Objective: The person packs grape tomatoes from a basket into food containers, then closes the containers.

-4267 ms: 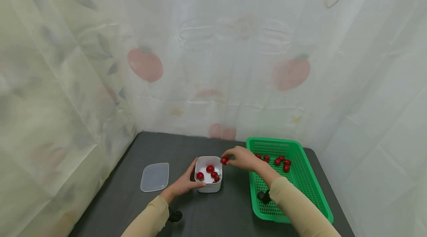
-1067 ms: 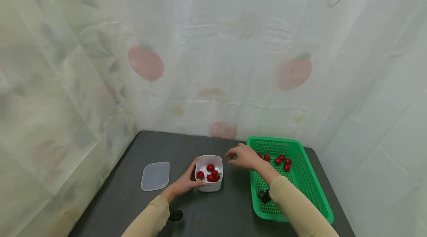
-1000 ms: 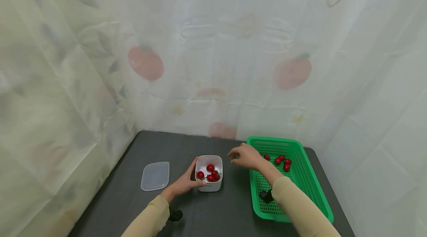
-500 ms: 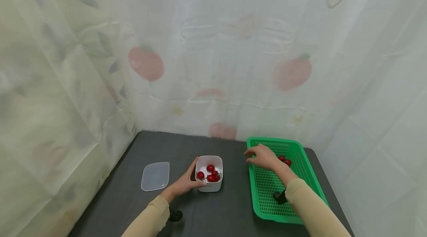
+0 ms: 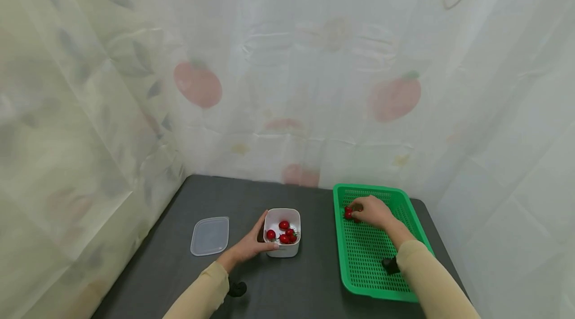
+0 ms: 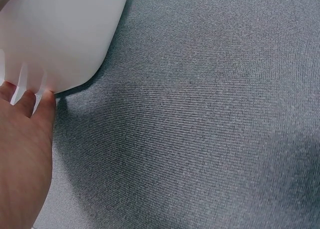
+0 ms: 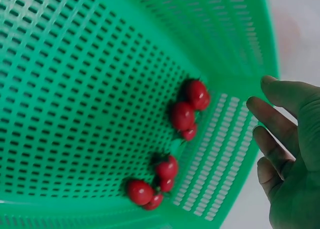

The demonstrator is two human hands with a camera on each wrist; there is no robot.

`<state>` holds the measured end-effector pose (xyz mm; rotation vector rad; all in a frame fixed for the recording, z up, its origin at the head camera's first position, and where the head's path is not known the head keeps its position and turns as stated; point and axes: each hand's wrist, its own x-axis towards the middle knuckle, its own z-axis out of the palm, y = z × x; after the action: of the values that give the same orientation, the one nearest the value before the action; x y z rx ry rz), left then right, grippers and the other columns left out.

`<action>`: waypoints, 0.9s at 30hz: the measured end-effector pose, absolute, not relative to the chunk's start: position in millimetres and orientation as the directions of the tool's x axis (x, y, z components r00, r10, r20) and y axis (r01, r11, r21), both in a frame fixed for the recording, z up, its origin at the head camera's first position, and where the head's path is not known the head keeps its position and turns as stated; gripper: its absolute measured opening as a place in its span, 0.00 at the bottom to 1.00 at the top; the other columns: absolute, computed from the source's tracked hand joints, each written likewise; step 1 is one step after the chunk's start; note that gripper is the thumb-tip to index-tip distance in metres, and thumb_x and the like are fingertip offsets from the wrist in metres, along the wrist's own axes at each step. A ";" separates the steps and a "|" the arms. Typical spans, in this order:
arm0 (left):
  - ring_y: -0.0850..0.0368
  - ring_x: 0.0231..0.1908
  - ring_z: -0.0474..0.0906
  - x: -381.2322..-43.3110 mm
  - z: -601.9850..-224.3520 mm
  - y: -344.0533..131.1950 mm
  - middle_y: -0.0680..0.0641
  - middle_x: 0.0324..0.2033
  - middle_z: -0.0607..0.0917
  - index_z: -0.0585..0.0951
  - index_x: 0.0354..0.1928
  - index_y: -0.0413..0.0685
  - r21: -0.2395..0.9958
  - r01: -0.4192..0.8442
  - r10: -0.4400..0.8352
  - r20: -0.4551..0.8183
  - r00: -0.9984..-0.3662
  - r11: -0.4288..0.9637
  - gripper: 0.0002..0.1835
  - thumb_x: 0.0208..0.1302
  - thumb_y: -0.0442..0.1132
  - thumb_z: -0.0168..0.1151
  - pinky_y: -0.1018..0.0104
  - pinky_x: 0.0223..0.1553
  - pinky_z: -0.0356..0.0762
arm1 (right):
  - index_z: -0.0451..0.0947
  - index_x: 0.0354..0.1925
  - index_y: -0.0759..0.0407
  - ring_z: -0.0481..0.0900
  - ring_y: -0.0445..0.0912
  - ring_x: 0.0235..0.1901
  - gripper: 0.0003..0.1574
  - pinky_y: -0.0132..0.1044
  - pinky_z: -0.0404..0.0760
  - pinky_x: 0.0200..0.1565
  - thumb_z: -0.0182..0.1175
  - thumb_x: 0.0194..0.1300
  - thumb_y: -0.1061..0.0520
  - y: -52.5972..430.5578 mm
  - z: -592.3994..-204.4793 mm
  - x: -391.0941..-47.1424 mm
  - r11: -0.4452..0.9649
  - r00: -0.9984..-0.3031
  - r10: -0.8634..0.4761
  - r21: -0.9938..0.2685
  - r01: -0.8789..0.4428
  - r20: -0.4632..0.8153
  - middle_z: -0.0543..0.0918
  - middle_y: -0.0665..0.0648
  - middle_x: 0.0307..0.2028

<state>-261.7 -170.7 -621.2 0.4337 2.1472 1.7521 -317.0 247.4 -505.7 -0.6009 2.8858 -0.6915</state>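
Observation:
My left hand (image 5: 248, 248) grips a small white plastic container (image 5: 284, 251) by its left and near sides, thumb at the near rim. Several red cherry tomatoes (image 5: 284, 225) lie inside it. In the left wrist view, fingertips of my left hand (image 6: 22, 154) touch the wall of the container (image 6: 60, 34). My right hand (image 5: 376, 213) hovers over the far part of a green mesh basket (image 5: 340, 249), beside cherry tomatoes (image 5: 348, 213). The right wrist view shows my right hand (image 7: 305, 169) with loosely bent fingers and nothing held, apart from several cherry tomatoes (image 7: 183, 115).
A translucent lid (image 5: 210, 236) lies flat on the dark grey table (image 5: 251, 194), left of the container. Behind the table hangs a pale printed curtain (image 5: 287, 84). Curtain also runs along both sides.
A cherry tomato that my right hand pinched earlier now lies in the container. My right hand has since moved right, over the basket. My left hand stays on the container.

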 end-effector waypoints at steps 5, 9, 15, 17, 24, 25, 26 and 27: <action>0.37 0.75 0.48 -260.2 -618.7 -170.7 0.38 0.80 0.45 0.35 0.83 0.54 0.976 0.024 0.429 -0.073 -0.900 0.216 0.62 0.64 0.42 0.73 0.41 0.70 0.58 | 0.84 0.55 0.59 0.81 0.58 0.50 0.16 0.56 0.80 0.48 0.65 0.70 0.58 259.7 -512.6 -318.6 0.845 -0.927 -0.374 -0.427 -0.322 -0.041 0.85 0.60 0.49; 0.38 0.76 0.48 -259.8 -618.3 -170.7 0.39 0.80 0.45 0.34 0.83 0.55 0.979 0.016 0.430 -0.074 -0.900 0.203 0.61 0.65 0.42 0.73 0.42 0.71 0.58 | 0.83 0.56 0.64 0.76 0.67 0.59 0.18 0.64 0.72 0.59 0.63 0.71 0.60 267.5 -519.8 -319.6 0.868 -0.928 -0.364 -0.392 -0.304 -0.085 0.85 0.64 0.52; 0.37 0.76 0.47 -258.4 -617.4 -171.2 0.39 0.80 0.45 0.35 0.83 0.55 0.976 0.016 0.430 -0.080 -0.899 0.215 0.61 0.64 0.43 0.73 0.41 0.71 0.58 | 0.78 0.63 0.65 0.61 0.76 0.67 0.23 0.69 0.66 0.62 0.61 0.72 0.60 268.3 -533.2 -316.7 0.911 -0.915 -0.335 -0.324 -0.254 -0.224 0.76 0.71 0.62; 0.37 0.76 0.47 -257.5 -616.9 -171.4 0.39 0.80 0.44 0.35 0.83 0.54 0.976 0.014 0.431 -0.083 -0.898 0.217 0.62 0.64 0.44 0.73 0.41 0.71 0.58 | 0.75 0.66 0.66 0.58 0.77 0.68 0.26 0.69 0.68 0.60 0.61 0.72 0.61 265.7 -537.6 -315.0 0.916 -0.910 -0.330 -0.318 -0.244 -0.253 0.73 0.73 0.65; 0.35 0.75 0.49 -256.2 -618.4 -169.8 0.37 0.79 0.46 0.35 0.83 0.54 0.981 0.013 0.444 -0.076 -0.893 0.194 0.61 0.64 0.43 0.73 0.41 0.70 0.60 | 0.68 0.71 0.67 0.55 0.76 0.71 0.31 0.71 0.63 0.63 0.54 0.72 0.67 255.1 -547.6 -312.1 0.918 -0.905 -0.333 -0.309 -0.248 -0.265 0.66 0.73 0.71; 0.35 0.74 0.49 -256.1 -618.7 -169.6 0.36 0.79 0.46 0.35 0.83 0.54 0.981 0.018 0.446 -0.072 -0.892 0.193 0.61 0.64 0.43 0.73 0.40 0.69 0.60 | 0.68 0.71 0.67 0.55 0.76 0.71 0.31 0.70 0.63 0.63 0.53 0.72 0.68 254.2 -548.5 -311.9 0.921 -0.904 -0.332 -0.299 -0.249 -0.268 0.66 0.73 0.71; 0.35 0.75 0.49 -255.8 -619.0 -169.4 0.37 0.79 0.46 0.35 0.83 0.55 0.981 0.016 0.445 -0.074 -0.893 0.195 0.61 0.64 0.43 0.73 0.41 0.69 0.60 | 0.69 0.71 0.67 0.55 0.75 0.71 0.30 0.70 0.63 0.63 0.52 0.72 0.68 253.7 -549.4 -311.7 0.923 -0.905 -0.328 -0.295 -0.246 -0.272 0.66 0.73 0.71; 0.36 0.74 0.49 -255.6 -619.0 -169.3 0.37 0.79 0.46 0.35 0.83 0.55 0.981 0.015 0.445 -0.074 -0.892 0.194 0.61 0.64 0.43 0.73 0.41 0.69 0.60 | 0.70 0.70 0.67 0.55 0.75 0.71 0.30 0.70 0.63 0.63 0.52 0.71 0.69 253.1 -549.8 -311.6 0.926 -0.905 -0.325 -0.289 -0.245 -0.274 0.66 0.72 0.71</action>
<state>-255.6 -169.3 -619.0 0.4335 2.1336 1.7465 -311.6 253.1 -549.8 -0.4204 2.7644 -0.3563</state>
